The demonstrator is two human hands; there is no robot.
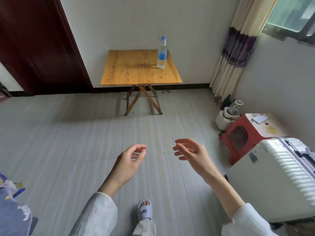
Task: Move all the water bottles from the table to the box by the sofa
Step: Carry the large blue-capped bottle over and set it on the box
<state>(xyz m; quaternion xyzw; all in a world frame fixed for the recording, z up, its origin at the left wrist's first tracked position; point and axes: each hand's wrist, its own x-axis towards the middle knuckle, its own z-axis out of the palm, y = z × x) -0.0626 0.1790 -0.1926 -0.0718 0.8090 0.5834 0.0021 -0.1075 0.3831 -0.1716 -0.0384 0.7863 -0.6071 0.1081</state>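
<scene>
While both hands hang over the gray floor (85,126) holding nothing, one water bottle (162,52) with a blue cap and label stands upright near the far right side of the wooden folding desk (136,68) against the wall. Left hand (129,160) has its fingers loosely curled; right hand (190,152) has its fingers relaxed and slightly apart. A white suitcase (276,178) and a red stool (242,133) sit at the right.
</scene>
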